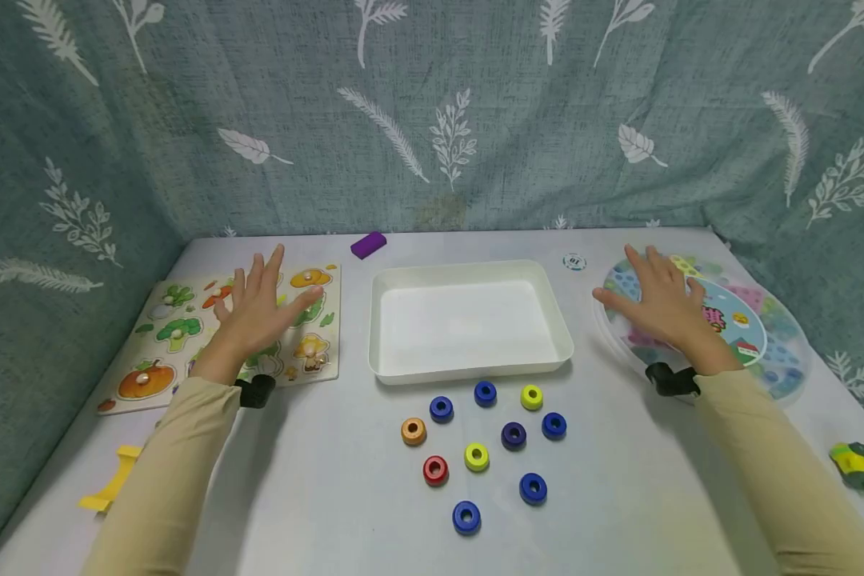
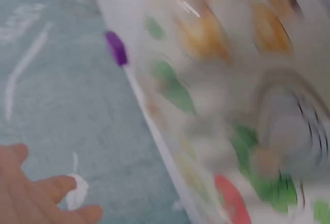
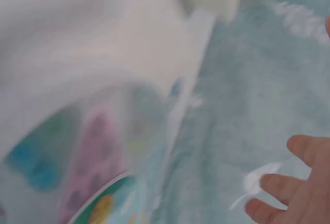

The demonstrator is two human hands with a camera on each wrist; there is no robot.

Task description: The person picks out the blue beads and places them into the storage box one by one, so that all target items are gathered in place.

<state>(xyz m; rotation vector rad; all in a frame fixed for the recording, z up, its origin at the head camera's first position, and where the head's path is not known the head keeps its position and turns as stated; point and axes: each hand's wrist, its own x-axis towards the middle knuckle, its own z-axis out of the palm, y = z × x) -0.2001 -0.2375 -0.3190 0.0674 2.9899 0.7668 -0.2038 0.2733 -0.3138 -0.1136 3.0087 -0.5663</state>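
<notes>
Beige sleeves run out to two flat, spread hands, and neither holds anything. The left hand hovers with fingers splayed over the wooden vegetable puzzle board at the left of the table; whether the palm touches the board cannot be told, and the left wrist view is too blurred to settle it. The right hand is likewise open with straight fingers, spread above the round clear-lidded tray at the right, over its printed centre disc.

Between the two hands, well apart from both, sits the empty white rectangular tray, its long axis running left to right. Just near of that tray lies a loose cluster of small stacking rings: several blue, two yellow-green, one orange, one red, one dark purple. The rings lie toward the near side and inward from either hand, roughly midway, so neither hand is plainly closer.

Farther out, a purple block rests at the far edge, a yellow piece at the near left, and a green-and-yellow toy at the near right.
</notes>
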